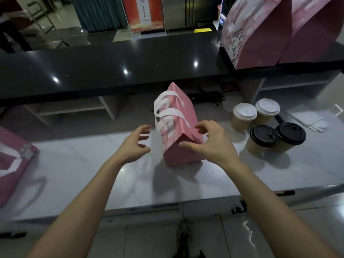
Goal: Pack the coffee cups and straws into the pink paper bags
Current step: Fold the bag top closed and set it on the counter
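Observation:
A pink paper bag (183,152) with white handles stands upright in the middle of the steel counter, its top folded together. My left hand (135,144) hovers just left of it, fingers loosely curled and holding nothing. My right hand (211,141) is at the bag's right side, with the thumb touching the near top fold; the fingers are spread and curled above it. To the right stand two cups with white lids (244,112) (267,107) and two with black lids (264,136) (290,133). Dark straws (210,99) lie behind the bag under the shelf.
A flat pink bag (13,161) lies at the counter's left edge. Two filled pink bags (256,40) stand on the raised black ledge (111,67) at the back right. White paper sheets (307,118) lie at the far right. The counter's front edge (167,202) is near me.

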Demonstrator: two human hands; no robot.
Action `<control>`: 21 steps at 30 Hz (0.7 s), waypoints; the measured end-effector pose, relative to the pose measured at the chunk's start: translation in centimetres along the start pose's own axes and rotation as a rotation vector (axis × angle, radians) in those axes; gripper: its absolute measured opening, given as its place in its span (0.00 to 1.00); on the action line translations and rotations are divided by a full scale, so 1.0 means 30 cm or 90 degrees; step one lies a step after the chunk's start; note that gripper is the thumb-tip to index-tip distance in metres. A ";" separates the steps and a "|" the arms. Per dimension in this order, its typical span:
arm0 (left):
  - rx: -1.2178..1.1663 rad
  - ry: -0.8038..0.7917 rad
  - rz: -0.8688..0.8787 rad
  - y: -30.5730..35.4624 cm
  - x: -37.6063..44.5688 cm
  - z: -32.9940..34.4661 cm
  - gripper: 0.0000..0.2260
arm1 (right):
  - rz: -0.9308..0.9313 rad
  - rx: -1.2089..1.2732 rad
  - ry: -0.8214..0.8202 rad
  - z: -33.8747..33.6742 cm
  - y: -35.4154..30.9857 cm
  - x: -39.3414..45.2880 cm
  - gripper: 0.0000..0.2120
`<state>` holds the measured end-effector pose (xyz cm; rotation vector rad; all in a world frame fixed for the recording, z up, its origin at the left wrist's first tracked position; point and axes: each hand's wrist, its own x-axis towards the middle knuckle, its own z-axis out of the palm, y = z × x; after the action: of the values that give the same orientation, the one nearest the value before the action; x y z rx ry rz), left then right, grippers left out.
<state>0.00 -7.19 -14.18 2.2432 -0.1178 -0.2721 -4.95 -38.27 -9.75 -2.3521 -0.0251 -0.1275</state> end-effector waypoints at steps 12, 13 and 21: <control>-0.123 -0.021 0.024 0.065 -0.021 0.307 0.70 | 0.005 0.064 -0.180 0.168 0.262 0.051 0.72; -0.117 -0.018 0.031 0.070 -0.027 0.309 0.70 | 0.003 0.063 -0.174 0.173 0.254 0.044 0.70; -0.155 -0.039 0.116 0.116 -0.190 0.212 0.63 | -0.011 0.076 -0.133 0.116 0.129 -0.118 0.66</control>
<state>-7.01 -13.19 -14.50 1.9684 -0.3035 -0.2423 -7.97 -38.49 -15.27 -2.2362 -0.1511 0.1080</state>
